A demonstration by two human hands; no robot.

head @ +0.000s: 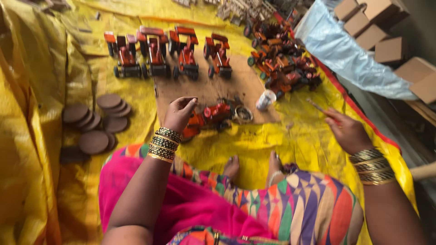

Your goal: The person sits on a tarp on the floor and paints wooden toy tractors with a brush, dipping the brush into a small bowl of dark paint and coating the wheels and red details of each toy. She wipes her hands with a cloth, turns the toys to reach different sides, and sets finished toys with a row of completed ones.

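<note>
- Left hand (178, 113): forearm runs up from the lower left, wrist stacked with bangles, fingers curled inward with the tips pinched together; whether anything small sits in the pinch is too blurred to tell.
- Toy tractor (210, 117): red and orange, lying on the brown board (227, 86) just right of the left fingertips, close beside them; contact cannot be made out.
- Right hand (346, 131): arm comes in from the lower right, bangles at the wrist, fingers closed around a thin brush (318, 107) that angles up and to the left, tip over the yellow sheet (281, 140).
- Small white pot (265, 100) stands at the board's right edge, between tractor and brush; a ring-shaped object lies beside it, kind unclear.
- Four finished tractors (168, 56) stand in a row at the board's far edge; a heap of tractors (284, 63) lies to their right.
- Stack of brown discs (97, 120) on the sheet, well left of the left hand.
- Cardboard boxes (386, 31) at the top right, partly cut off.
- Motion blur softens all detail; the person's bare feet show below the board.
</note>
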